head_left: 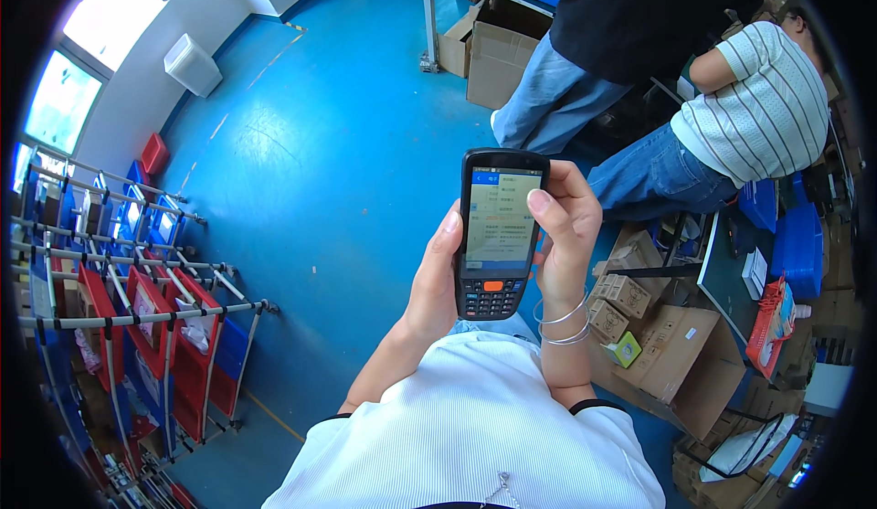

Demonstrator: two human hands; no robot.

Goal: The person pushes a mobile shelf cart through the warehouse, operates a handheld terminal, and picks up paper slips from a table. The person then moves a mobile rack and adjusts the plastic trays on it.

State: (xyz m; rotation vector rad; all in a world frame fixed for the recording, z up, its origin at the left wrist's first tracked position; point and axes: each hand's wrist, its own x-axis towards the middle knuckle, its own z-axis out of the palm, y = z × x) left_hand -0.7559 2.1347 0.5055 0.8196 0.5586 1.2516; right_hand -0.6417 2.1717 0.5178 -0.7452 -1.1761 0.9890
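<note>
The handheld scanner (498, 235), a black unit with a lit screen above an orange key and a small keypad, is held upright in front of the person's chest, above the blue floor (320, 189) and resting on no surface. The left hand (437, 281) wraps the lower left edge of the device, its fingers closed around the body from behind with the thumb lying along the side. The right hand (566, 235) grips the right edge, fingers curled behind the casing, and its thumb (541, 206) rests on the right margin of the screen. Two thin metal bangles (565, 326) sit on the right wrist. To the person's left stands a tube-frame rack (137, 326) carrying red and blue bins. To the right, open cardboard cartons (676, 363) hold smaller brown boxes, beside a dark table (726, 276) with blue bins (799, 249) on it. Ahead, one person in a striped shirt (763, 98) sits bent forward and another in dark top and jeans (585, 61) stands close by; both are well apart from the scanner. Risk assessment: the device is supported only at its edges, so a slackened grip while the thumb presses the screen could let it slip and fall to the hard floor. A thumb resting on the screen margin could also register an unintended input.
</note>
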